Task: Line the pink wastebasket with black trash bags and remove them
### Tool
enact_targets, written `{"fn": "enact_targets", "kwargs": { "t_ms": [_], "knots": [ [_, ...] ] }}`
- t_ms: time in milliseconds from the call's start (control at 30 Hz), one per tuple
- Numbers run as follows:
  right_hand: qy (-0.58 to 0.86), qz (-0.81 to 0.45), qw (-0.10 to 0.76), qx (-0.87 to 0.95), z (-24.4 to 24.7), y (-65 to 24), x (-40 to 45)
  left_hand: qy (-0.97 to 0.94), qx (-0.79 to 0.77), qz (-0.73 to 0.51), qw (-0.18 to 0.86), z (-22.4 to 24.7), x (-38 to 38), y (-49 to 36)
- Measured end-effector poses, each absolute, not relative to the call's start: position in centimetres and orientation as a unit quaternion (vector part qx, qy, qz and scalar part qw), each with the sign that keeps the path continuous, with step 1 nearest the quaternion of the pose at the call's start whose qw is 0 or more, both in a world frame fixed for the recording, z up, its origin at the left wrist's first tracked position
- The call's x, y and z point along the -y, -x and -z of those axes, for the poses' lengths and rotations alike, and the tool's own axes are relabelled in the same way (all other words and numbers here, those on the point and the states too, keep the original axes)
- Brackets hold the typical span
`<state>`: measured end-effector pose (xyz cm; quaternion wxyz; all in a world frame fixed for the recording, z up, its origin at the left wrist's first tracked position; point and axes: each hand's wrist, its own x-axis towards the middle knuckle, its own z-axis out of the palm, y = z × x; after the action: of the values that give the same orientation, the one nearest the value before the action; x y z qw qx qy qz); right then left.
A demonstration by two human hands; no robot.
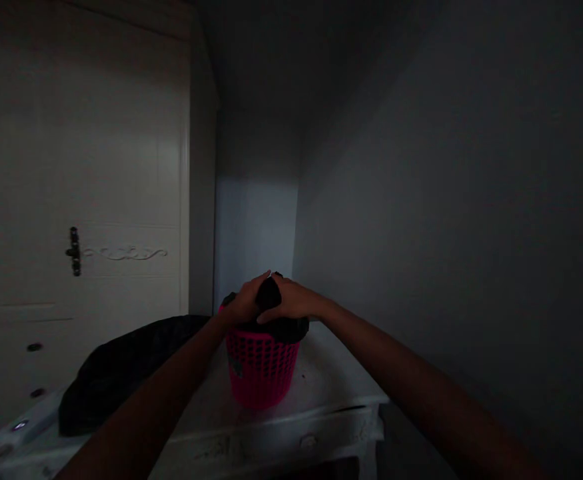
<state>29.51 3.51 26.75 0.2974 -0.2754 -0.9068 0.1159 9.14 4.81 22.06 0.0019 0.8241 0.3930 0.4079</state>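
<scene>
A pink perforated basket (262, 373) stands on the white dresser, with black material that looks like a plastic bag (291, 329) spread over its rim. Above the basket, my left hand (244, 301) and my right hand (294, 299) meet, both closed around a gathered part of this black bag. A dark bunch of it pokes out between the two hands. Some fingertips are hidden behind the bunch, and the dim light blurs the details. What lies inside the basket cannot be seen.
A large black bag or cloth (121, 363) lies on the white dresser (331, 373), left of the basket. Behind it rises a white wardrobe (136, 187) with a dark handle (74, 252). A grey wall (436, 200) borders the right side.
</scene>
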Motion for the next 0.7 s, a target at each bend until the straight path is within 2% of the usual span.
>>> {"fn": "enact_targets", "kwargs": {
  "t_ms": [67, 167, 367, 533, 700],
  "knots": [
    [0.303, -0.130, 0.277, 0.903, -25.3, -29.3, -3.7, -0.849, -0.357, -0.387, 0.035, -22.3, -5.8, -9.3],
    [0.293, -0.145, 0.271, 0.905, -24.1, -29.4, -3.4, -0.854, -0.403, -0.327, 0.022, -22.4, -6.5, -9.4],
    [0.160, -0.134, 0.342, 0.916, -24.0, -30.4, -3.2, -0.823, -0.519, -0.227, -0.040, -22.5, -8.0, -8.0],
    [0.229, -0.123, 0.328, 0.908, -23.7, -31.0, -3.4, -0.785, -0.563, -0.255, -0.034, -22.8, -10.6, -5.9],
    [0.286, -0.130, 0.275, 0.908, -23.6, -31.9, -3.3, -0.768, -0.566, -0.299, 0.011, -22.8, -11.7, -2.9]
  ]
}}
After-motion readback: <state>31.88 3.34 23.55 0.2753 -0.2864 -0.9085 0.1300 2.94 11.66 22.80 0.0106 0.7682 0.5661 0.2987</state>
